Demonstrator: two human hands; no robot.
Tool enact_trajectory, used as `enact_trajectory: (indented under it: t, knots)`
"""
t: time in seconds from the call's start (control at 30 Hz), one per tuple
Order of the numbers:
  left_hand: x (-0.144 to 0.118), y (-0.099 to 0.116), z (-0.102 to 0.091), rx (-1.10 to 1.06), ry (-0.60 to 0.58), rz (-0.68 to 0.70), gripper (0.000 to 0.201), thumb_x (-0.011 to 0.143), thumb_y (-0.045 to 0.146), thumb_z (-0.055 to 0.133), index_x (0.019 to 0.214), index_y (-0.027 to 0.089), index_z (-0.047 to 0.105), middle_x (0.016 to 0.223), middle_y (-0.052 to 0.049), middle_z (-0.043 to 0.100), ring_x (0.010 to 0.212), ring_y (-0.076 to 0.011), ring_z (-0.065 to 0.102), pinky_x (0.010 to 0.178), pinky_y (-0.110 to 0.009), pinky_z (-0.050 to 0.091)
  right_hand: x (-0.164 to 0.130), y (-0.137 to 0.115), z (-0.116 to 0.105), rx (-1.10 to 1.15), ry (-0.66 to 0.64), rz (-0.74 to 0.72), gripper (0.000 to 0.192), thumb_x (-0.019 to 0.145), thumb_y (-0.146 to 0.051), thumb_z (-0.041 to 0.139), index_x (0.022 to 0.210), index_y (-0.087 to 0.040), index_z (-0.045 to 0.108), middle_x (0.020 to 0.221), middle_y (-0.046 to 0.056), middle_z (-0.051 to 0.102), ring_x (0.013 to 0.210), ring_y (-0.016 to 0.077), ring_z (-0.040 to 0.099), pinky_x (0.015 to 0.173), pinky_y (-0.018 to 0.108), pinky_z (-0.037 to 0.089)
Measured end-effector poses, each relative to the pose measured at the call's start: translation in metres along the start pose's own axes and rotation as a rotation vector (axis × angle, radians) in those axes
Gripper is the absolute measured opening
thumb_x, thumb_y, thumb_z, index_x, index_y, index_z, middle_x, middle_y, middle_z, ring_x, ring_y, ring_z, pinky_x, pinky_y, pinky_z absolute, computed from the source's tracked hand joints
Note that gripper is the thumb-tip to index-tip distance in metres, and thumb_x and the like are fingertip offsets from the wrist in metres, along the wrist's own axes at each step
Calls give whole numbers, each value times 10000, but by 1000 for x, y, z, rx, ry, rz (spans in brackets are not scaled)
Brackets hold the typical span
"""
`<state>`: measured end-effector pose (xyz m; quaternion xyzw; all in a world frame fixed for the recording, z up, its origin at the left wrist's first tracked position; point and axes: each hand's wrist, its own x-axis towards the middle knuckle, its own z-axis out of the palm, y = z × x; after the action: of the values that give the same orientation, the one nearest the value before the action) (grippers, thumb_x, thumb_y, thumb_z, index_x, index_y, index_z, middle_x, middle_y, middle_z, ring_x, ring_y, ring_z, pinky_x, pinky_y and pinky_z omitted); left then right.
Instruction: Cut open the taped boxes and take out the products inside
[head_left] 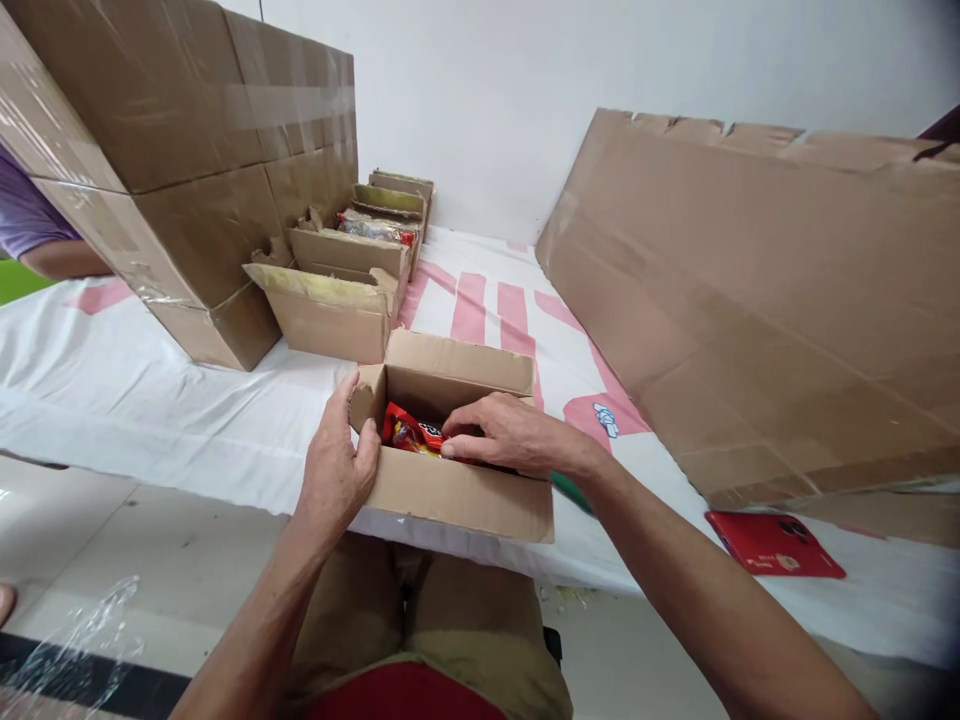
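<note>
My left hand (335, 468) clasps the near-left corner of the small open box (457, 492) on the surface (187, 420). My right hand (504, 434) reaches inside, fingers loosely spread, touching the red packet (405, 432).

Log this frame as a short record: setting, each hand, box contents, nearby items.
setting: white table cover with pink stripes
left hand: grips left end of small open brown cardboard box
right hand: reaches into the box, fingers on red snack packet
behind: row of open cardboard cartons, tall taped cardboard stack
right: large flattened cardboard sheet, flat red phone-like case
other person: arm in purple sleeve, far left
</note>
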<state>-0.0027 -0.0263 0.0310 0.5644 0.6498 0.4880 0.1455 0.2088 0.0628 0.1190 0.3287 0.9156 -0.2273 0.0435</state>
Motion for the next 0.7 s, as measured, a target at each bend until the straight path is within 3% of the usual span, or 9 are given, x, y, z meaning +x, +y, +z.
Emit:
enact_trajectory:
  t: [0.1,0.2,0.33,0.43,0.53,0.7]
  knots:
    - [0,-3,1,2,13,24,594,951,251,499,1530,132,447,1537,-191,579,1438,-300,558,1188,-492,469,8,-9,7,-145,9,40,167,942,-247,649,894,-228,808,875,36,808,754,203,693,641,298,369]
    - [0,-6,3,4,0,58,612,937,231,513,1542,158,452,1553,-173,571,1454,-288,546,1206,-472,455,15,-16,16,-293,28,83,224,936,-150,599,830,-213,786,828,65,802,730,220,703,612,316,318]
    - [1,-10,7,23,-10,44,660,910,207,516,1566,174,446,1582,-167,546,1461,-312,539,1217,-509,439,13,-15,23,-340,140,172,268,962,-130,522,889,-184,773,870,93,808,773,229,717,640,320,334]
    - [3,-9,8,55,4,28,691,899,199,502,1584,145,431,1580,-192,544,1450,-341,548,1193,-537,458,5,-10,19,-199,355,193,271,986,-160,500,924,-173,764,908,84,805,809,216,704,704,312,386]
    - [4,-4,8,109,25,4,741,881,185,505,1614,162,396,1550,-188,578,1394,-355,601,1124,-534,516,-7,-7,9,19,555,138,268,986,-203,497,893,-176,746,821,44,761,740,177,651,702,293,405]
    - [8,1,11,182,-4,10,787,856,158,509,1631,190,373,1472,-188,644,1236,-359,702,998,-508,582,-33,-7,-23,362,693,7,229,930,-259,548,762,-188,687,702,-7,637,659,143,560,620,262,411]
